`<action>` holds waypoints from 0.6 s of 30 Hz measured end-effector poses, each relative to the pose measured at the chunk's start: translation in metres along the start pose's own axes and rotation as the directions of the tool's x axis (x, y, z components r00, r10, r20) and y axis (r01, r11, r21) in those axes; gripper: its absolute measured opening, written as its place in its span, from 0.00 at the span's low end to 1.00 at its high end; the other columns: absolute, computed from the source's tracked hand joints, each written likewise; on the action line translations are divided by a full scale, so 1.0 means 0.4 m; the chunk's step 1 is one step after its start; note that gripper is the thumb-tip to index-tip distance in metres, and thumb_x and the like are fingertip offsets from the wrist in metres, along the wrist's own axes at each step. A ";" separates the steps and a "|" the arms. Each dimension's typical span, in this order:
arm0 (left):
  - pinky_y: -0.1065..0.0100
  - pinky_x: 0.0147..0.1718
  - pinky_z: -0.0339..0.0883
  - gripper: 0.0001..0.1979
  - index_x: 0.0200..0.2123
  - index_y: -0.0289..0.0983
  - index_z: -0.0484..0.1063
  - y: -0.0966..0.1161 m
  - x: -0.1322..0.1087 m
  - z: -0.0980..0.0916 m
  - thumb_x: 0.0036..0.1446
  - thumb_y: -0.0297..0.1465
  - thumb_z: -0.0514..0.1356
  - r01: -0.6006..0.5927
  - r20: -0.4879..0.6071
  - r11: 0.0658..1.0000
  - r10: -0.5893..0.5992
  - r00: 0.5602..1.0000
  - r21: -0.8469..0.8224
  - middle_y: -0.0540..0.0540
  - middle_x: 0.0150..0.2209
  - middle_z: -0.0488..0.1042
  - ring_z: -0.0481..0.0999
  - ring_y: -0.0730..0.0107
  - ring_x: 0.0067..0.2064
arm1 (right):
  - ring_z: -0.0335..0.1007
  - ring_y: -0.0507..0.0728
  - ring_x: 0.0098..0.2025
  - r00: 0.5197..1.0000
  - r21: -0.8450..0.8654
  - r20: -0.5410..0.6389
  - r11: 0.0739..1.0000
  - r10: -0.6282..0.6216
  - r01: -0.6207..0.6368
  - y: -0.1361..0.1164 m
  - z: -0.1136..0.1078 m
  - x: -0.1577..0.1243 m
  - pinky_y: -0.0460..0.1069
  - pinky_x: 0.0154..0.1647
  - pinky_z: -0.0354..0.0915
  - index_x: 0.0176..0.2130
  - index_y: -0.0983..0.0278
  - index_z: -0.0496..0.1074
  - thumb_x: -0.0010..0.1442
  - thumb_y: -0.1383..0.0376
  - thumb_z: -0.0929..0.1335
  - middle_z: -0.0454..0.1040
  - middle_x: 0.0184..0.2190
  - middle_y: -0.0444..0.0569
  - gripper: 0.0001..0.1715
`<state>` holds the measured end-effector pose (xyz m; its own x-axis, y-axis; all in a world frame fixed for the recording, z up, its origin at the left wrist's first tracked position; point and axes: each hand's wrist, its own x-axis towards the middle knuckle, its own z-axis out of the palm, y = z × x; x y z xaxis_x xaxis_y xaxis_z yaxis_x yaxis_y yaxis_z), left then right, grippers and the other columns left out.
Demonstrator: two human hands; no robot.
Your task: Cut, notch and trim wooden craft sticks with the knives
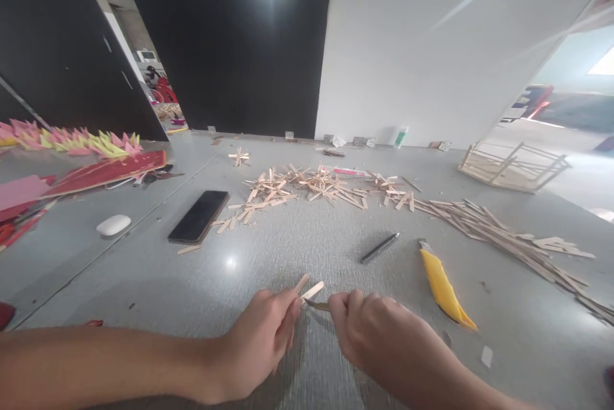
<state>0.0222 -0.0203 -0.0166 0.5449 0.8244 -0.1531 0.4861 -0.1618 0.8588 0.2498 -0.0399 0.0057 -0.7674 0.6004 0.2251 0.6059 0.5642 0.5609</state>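
Between the fingers of my left hand (263,333) are two short wooden craft sticks (314,290), their rounded ends poking out beyond the thumb. My right hand (378,333) is closed around a small pointed blade (317,305); its handle is hidden by my fingers. The blade's tip touches or nearly touches the sticks at my left fingertips. Both hands are low over the grey table (268,256). A black pen (380,248) lies just beyond my right hand, and a yellow-handled cutter (444,288) is to its right.
Loose craft sticks (316,185) are scattered in the middle, with long thin strips (499,237) at right. A phone (199,216) and a white oval case (114,225) lie at left. A small stick frame (515,167) stands far right. Black and white panels (240,58) rise behind.
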 end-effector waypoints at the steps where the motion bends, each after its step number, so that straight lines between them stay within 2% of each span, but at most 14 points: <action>1: 0.77 0.14 0.52 0.20 0.28 0.41 0.57 -0.001 0.000 0.001 0.74 0.41 0.45 0.004 -0.009 1.000 -0.004 1.000 0.008 0.57 0.16 0.59 0.59 0.78 0.14 | 0.60 0.53 0.16 1.000 0.011 0.007 1.000 -0.024 0.023 0.011 0.010 0.002 0.54 0.21 0.35 0.27 0.61 0.63 0.50 0.79 0.65 0.64 0.18 0.42 0.13; 6: 0.76 0.14 0.53 0.22 0.27 0.41 0.56 -0.016 0.001 0.006 0.74 0.42 0.44 0.026 -0.032 0.999 -0.025 0.999 0.046 0.57 0.16 0.59 0.58 0.79 0.14 | 0.59 0.50 0.16 0.985 0.094 0.036 0.982 -0.170 0.166 0.080 0.073 0.010 0.53 0.19 0.40 0.32 0.61 0.63 0.58 0.77 0.66 0.66 0.18 0.36 0.12; 8: 0.76 0.14 0.52 0.21 0.27 0.41 0.56 -0.020 0.000 0.007 0.74 0.42 0.44 0.013 -0.030 0.998 -0.011 0.999 0.054 0.56 0.16 0.59 0.58 0.79 0.14 | 0.59 0.51 0.16 0.988 0.084 0.056 0.986 -0.147 0.142 0.065 0.059 0.009 0.53 0.19 0.39 0.33 0.61 0.63 0.58 0.77 0.66 0.66 0.18 0.37 0.12; 12: 0.75 0.16 0.51 0.20 0.29 0.41 0.57 -0.022 0.000 0.006 0.74 0.41 0.43 -0.042 -0.005 0.997 0.042 0.999 0.060 0.57 0.16 0.59 0.58 0.78 0.15 | 0.59 0.53 0.16 0.992 0.005 0.130 1.000 0.005 -0.006 -0.011 -0.011 0.009 0.53 0.19 0.34 0.34 0.63 0.68 0.54 0.77 0.66 0.66 0.19 0.41 0.10; 14: 0.75 0.15 0.51 0.20 0.29 0.41 0.58 -0.022 0.002 0.006 0.74 0.41 0.42 -0.050 -0.001 0.997 0.051 0.999 0.063 0.56 0.16 0.60 0.58 0.78 0.15 | 0.59 0.53 0.16 0.987 -0.003 0.161 1.000 0.021 -0.021 -0.018 -0.021 0.013 0.53 0.18 0.34 0.33 0.64 0.69 0.53 0.78 0.67 0.65 0.19 0.42 0.10; 18: 0.75 0.16 0.51 0.20 0.27 0.41 0.57 -0.022 0.004 0.005 0.73 0.41 0.45 -0.042 -0.033 0.995 0.045 0.998 0.089 0.56 0.16 0.59 0.58 0.78 0.15 | 0.62 0.50 0.17 0.977 0.110 0.174 0.988 -0.127 0.109 0.060 0.029 0.024 0.53 0.18 0.38 0.34 0.62 0.66 0.57 0.78 0.67 0.66 0.19 0.37 0.12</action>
<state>0.0200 -0.0185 -0.0254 0.5438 0.8335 -0.0981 0.5218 -0.2442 0.8174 0.2593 -0.0139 0.0119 -0.7897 0.6134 0.0102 0.5383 0.6848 0.4912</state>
